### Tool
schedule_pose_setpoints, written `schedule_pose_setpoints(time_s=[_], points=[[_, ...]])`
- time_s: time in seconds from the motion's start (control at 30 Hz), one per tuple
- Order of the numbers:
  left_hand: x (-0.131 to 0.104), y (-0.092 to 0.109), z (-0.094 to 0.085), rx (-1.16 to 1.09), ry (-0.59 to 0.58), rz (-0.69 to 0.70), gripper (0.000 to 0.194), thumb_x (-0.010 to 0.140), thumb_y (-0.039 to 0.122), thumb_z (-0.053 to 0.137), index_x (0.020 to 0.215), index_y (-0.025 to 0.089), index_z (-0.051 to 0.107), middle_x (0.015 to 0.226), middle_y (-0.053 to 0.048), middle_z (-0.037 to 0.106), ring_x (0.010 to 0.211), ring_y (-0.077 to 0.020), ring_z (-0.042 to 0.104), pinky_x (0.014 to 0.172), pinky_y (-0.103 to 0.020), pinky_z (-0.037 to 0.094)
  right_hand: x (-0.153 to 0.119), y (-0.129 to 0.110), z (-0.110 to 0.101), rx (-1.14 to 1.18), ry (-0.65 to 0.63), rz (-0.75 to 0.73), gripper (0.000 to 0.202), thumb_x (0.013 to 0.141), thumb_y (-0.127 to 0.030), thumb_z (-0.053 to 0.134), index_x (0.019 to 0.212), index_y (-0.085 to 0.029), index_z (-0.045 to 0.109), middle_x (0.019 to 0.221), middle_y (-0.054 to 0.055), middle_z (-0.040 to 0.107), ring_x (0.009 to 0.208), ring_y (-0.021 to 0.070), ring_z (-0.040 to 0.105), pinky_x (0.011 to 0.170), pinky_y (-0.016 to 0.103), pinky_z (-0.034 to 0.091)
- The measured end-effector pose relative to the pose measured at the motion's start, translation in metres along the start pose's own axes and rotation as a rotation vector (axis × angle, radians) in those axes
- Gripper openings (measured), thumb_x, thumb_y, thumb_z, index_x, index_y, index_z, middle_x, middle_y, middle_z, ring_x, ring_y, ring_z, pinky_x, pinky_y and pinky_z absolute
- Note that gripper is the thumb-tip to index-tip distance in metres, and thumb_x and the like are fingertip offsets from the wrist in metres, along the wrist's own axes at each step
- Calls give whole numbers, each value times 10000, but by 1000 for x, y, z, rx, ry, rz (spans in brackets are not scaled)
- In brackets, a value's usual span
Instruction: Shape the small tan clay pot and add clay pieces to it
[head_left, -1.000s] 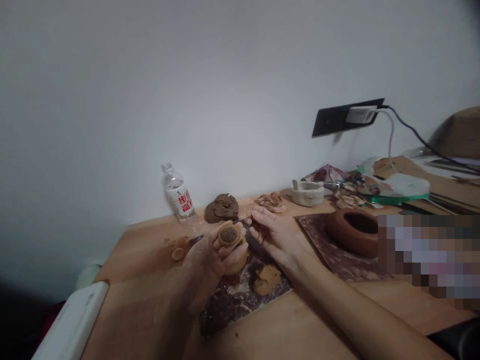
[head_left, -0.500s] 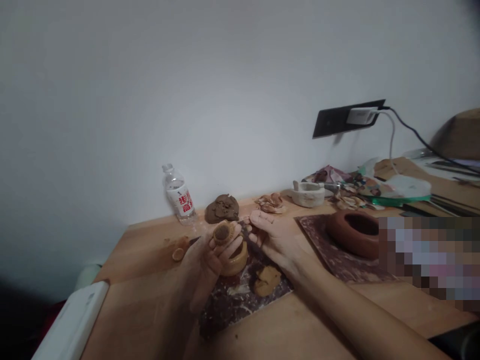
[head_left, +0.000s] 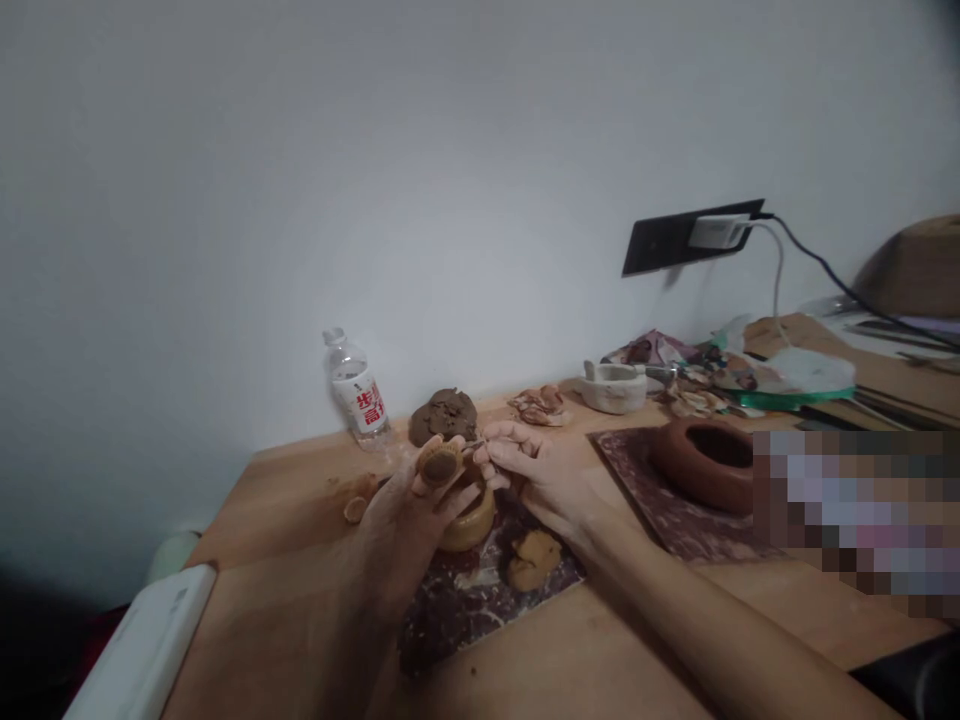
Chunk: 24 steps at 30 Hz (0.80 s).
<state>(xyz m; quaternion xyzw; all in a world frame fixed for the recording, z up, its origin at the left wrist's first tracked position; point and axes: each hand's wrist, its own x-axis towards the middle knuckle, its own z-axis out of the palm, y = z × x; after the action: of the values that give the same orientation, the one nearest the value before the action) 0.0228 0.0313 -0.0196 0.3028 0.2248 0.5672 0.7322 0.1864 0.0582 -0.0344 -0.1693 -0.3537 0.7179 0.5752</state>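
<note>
Currently: round clay piece [head_left: 439, 466] in left hand [head_left: 409, 512], slim item [head_left: 474, 446] in right

Round piece sits at the centre of the frame, slightly below mid-height, its dark face turned towards me and its rim paler. My left hand grasps it with the fingers, raised above the work surface. My right hand [head_left: 529, 470], just to the right, pinches the slim item between thumb and fingers; its tip points at the round piece. Contact between the two: cannot tell.

Below and behind my left fingers, a yellowish clay bowl [head_left: 474, 526] stands on a dark mottled board [head_left: 461, 625]. Flat tan clay lump [head_left: 535, 560] on the same board, lower centre right.

Further out on the wooden table [head_left: 277, 560]: brown clay mass [head_left: 442, 412] just above my hands; clear bottle [head_left: 360, 395] at centre left, by the wall; crumpled scraps [head_left: 538, 405] and pale pot [head_left: 615, 390] at centre right. Right of frame, reddish-brown ring-shaped vessel [head_left: 694, 485] on a second board [head_left: 626, 475]. Black wall panel [head_left: 652, 246] with white plug [head_left: 716, 232], upper right.
</note>
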Motion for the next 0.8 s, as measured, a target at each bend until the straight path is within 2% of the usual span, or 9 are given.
schedule_pose_setpoints(time_s=[0.3, 0.47, 0.6, 0.8], points=[[-3, 3, 10, 69, 91, 78, 237, 831, 237, 596, 976, 117, 739, 1049, -118, 744, 1081, -267, 650, 1069, -422, 412, 0, -2, 2, -47, 5, -3, 248, 647, -246, 826, 843, -149, 710, 722, 8, 721, 487, 45, 593, 470, 122, 493], [-2, 4, 10, 93, 73, 93, 200, 804, 242, 643, 935, 127, 740, 1050, -98, 746, 1083, -269, 651, 1102, -426, 374, -2, 0, 2, -122, -43, -8, 214, 708, -333, 783, 688, -153, 668, 594, -24, 641, 476, 45, 555, 476, 130, 469], [-1, 3, 8, 89, 41, 101, 206, 793, 251, 661, 952, 139, 728, 1057, -102, 744, 1075, -281, 654, 1096, -456, 373, -3, 1, 1, -180, -46, -22, 219, 722, -351, 769, 697, -163, 659, 625, -25, 627, 557, 62, 564, 526, 146, 471], [-3, 2, 9, 81, 58, 115, 246, 805, 285, 657, 987, 130, 713, 1061, -122, 740, 1049, -275, 668, 1071, -440, 409, -3, -1, 3, -261, -99, -77, 234, 750, -345, 741, 672, -152, 633, 596, -35, 601, 469, 34, 483, 468, 138, 390]])
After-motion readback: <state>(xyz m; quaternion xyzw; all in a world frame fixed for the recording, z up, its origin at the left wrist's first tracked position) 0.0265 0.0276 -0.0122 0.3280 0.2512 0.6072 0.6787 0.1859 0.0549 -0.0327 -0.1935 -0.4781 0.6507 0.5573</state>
